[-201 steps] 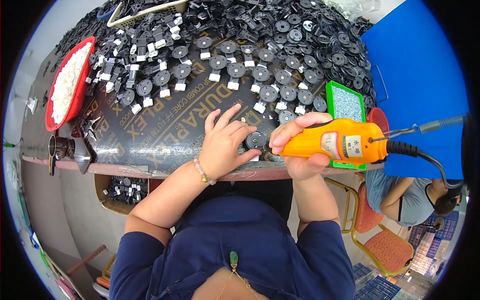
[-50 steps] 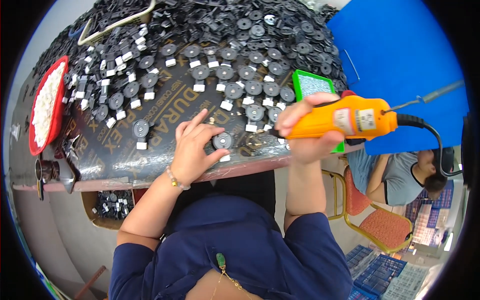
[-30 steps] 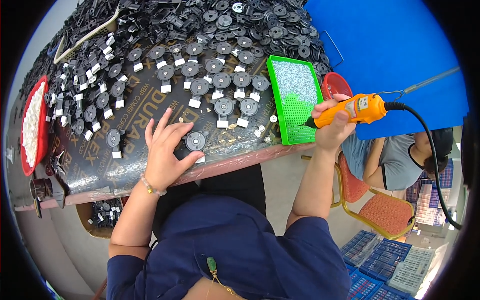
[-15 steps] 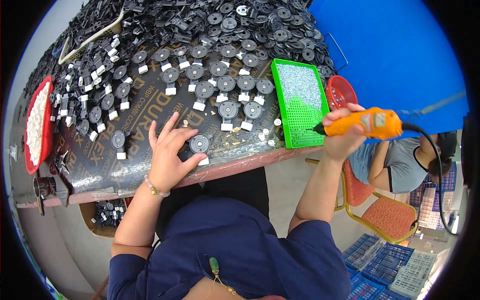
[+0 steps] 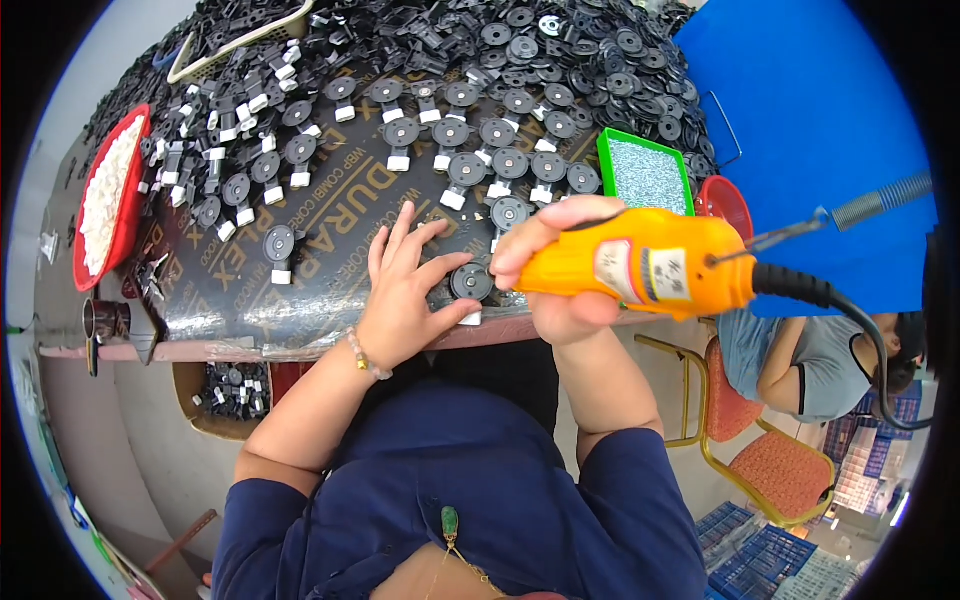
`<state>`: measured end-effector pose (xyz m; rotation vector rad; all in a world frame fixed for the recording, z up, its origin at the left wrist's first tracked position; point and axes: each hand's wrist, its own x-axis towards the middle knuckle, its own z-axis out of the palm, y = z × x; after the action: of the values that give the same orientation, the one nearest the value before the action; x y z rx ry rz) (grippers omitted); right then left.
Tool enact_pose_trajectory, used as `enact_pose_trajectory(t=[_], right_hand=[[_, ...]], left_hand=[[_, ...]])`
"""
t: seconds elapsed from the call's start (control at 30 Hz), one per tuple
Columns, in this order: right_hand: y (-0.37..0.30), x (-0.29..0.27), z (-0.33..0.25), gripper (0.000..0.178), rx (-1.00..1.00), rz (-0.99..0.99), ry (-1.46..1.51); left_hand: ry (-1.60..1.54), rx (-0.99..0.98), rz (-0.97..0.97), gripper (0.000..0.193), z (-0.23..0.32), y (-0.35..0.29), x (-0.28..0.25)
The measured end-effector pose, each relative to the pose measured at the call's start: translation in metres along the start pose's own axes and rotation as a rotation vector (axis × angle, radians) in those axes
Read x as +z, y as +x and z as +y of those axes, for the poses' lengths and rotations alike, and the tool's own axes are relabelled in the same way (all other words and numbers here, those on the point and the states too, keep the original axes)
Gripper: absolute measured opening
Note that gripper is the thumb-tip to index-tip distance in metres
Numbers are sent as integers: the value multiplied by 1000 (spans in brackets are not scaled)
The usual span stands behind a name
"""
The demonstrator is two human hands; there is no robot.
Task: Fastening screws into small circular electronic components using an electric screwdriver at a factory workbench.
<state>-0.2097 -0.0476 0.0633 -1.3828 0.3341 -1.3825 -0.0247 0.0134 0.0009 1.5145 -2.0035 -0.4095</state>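
My right hand (image 5: 565,270) is wrapped round an orange electric screwdriver (image 5: 640,262), held almost level above the table's front edge; its tip is hidden behind my fingers. My left hand (image 5: 405,290) rests on the table with thumb and index finger at either side of a black round part with a white tab (image 5: 470,283), steadying it; the other fingers are spread. Beyond lie several rows of similar black discs with white tabs (image 5: 466,170). A green tray (image 5: 606,150) of small silvery pieces, apparently screws, stands right of them, partly covered by the screwdriver.
Loose black parts (image 5: 620,60) are heaped at the back. A red basket (image 5: 138,205) of white pieces stands at the left, a red bowl (image 5: 725,203) beyond the tray. The screwdriver hangs from a spring (image 5: 880,202) and trails a black cable (image 5: 870,340). A person (image 5: 835,370) sits at the right.
My right hand has brought the screwdriver leftward from the green tray, close to the disc at my left hand. My left hand keeps its hold; the whole view has shifted.
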Motion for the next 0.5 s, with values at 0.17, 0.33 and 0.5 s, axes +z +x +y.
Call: enact_pose_trajectory(t=[0.17,0.33,0.5], right_hand=[[5,10,10,86,83,11,60],[5,10,16,82,118,-3,68],[5,16,17,81,158,11,89]], left_hand=[[3,6,24,54,1,1,1],[-15,0,23,53,0,1,3],[-28,15,4,54,-3,2,4]])
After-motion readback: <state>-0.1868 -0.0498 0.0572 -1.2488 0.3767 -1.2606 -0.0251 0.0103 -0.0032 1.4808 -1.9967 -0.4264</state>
